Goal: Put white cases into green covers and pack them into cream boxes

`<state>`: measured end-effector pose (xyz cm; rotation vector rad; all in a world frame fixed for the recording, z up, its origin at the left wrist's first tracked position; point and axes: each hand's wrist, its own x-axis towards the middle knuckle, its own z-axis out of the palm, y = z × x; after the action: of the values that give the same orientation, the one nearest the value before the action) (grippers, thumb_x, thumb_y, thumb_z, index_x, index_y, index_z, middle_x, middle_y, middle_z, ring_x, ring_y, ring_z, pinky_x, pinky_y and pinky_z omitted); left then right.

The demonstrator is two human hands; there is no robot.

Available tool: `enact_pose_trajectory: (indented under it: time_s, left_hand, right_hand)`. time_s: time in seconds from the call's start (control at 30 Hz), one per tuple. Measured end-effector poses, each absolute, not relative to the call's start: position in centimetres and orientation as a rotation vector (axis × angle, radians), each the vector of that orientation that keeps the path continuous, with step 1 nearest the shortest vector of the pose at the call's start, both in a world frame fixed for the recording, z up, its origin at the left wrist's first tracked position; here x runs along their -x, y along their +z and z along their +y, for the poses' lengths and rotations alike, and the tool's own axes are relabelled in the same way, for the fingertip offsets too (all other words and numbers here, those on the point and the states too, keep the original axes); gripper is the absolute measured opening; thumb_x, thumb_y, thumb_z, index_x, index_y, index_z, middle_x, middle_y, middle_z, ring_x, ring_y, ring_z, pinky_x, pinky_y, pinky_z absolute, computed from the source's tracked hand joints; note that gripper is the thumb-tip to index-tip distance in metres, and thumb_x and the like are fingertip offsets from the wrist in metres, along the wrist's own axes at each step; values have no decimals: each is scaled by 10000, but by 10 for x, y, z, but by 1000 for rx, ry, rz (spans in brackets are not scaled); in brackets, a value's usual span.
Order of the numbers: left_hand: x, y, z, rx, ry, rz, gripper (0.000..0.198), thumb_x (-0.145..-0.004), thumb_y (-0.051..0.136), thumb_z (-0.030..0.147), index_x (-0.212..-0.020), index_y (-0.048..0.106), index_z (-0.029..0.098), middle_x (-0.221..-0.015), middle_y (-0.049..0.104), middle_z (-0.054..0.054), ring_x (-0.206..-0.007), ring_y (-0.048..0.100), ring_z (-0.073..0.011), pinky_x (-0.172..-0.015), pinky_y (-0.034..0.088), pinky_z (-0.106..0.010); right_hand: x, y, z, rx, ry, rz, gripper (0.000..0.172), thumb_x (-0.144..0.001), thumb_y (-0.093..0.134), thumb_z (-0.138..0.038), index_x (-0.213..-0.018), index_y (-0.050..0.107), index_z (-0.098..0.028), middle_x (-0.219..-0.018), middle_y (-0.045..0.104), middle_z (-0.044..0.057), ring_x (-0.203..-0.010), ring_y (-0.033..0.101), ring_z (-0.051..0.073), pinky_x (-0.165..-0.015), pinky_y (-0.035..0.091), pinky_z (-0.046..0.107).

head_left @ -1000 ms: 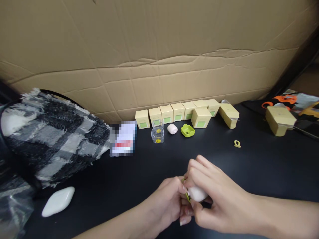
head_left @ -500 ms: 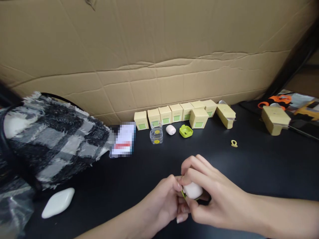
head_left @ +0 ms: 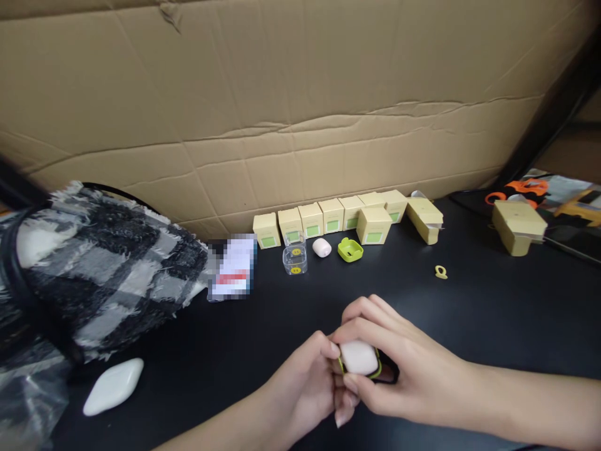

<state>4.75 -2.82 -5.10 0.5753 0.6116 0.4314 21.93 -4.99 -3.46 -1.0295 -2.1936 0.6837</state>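
A pale pink earbud case [head_left: 359, 357] sits in a lime-green cover [head_left: 376, 374], whose rim shows around its lower and right edges. My left hand [head_left: 314, 385] pinches its left side between thumb and fingers. Curved over it from the right, my right hand [head_left: 399, 363] has its index finger along the top edge and its thumb at the lower edge. A dark loop shows under the right palm. Farther back, another pale pink case [head_left: 322, 248] lies between a clear plastic cover [head_left: 295, 259] with yellow stickers and an empty lime-green cover [head_left: 350, 250].
Several small yellow boxes [head_left: 311, 220] line the cardboard wall [head_left: 291, 94]. Two opened boxes [head_left: 425, 219] and a small yellow ring-shaped piece [head_left: 441, 272] are to the right. Leftward are a white rounded object [head_left: 113, 386], a checked cloth [head_left: 126, 275] and a blurred-out packet [head_left: 233, 266].
The earbud case has turned between my hands, so more of its pale face and the green rim around it show. Both hands keep their hold. The view has shifted slightly.
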Motion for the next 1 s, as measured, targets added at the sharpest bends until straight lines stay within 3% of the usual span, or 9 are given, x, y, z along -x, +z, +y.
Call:
enact_pose_trajectory:
  time_s: [0.17, 0.4, 0.53, 0.7, 0.8, 0.87, 1.0]
  left_hand:
    - [-48, -57, -27, -591, 490, 576, 308, -736, 530, 381, -814, 613, 95, -681, 611, -65, -517, 527, -125, -452, 415, -232]
    - [-46, -59, -24, -594, 577, 567, 311, -816, 549, 366, -956, 587, 92, -825, 696, -137, -510, 584, -120, -439, 459, -214]
    - [-43, -53, -23, -745, 577, 630, 278, -840, 567, 396, -985, 509, 166, -829, 699, -88, -510, 617, -115, -435, 460, -194]
    - [-37, -44, -8, -1176, 631, 734, 457, -850, 527, 533, -1132, 441, 183, -706, 653, -20, -528, 625, -152, -450, 473, -234]
    - [-28, -39, 9, -1643, 852, 993, 267, -920, 455, 383, -1096, 465, 182, -812, 686, -60, -617, 624, -158, -574, 515, -287]
    - [-20, -38, 21, -1780, 943, 1092, 165, -913, 487, 311, -1034, 513, 201, -938, 661, -70, -803, 632, -187, -732, 516, -323]
    - [-8, -44, 39, -2066, 1029, 1231, 312, -889, 534, 252, -1201, 536, 259, -1268, 483, -93, -1224, 431, -279, -1056, 307, -467]
  right_hand:
    - [-230, -38, -43, 958, 858, -2135, 639, -712, 678, -146, -1305, 446, -190, -1187, 499, 101, -1091, 529, 216, -894, 495, 346]
    - [-235, -42, -35, 982, 1020, -2119, 548, -764, 646, -149, -1282, 480, -211, -1113, 552, 65, -936, 609, 165, -816, 535, 298]
    - [-237, -44, -30, 972, 1085, -2041, 579, -788, 683, -219, -1320, 453, -237, -1218, 525, 79, -1025, 588, 185, -862, 518, 320]
    - [-236, -55, -25, 993, 1152, -1831, 465, -820, 689, -285, -1235, 483, -249, -1082, 608, 36, -1006, 596, 187, -848, 507, 330]
    - [-232, -66, -22, 1002, 1197, -1575, 351, -850, 648, -320, -1121, 440, -240, -972, 582, 12, -844, 607, 147, -759, 523, 312]
    - [-229, -71, -20, 978, 1246, -1495, 336, -864, 625, -336, -1093, 398, -244, -932, 564, -2, -744, 595, 123, -704, 525, 297]
    - [-227, -72, -19, 989, 1242, -1496, 385, -844, 638, -297, -1114, 367, -253, -994, 541, 13, -787, 576, 124, -703, 506, 285]
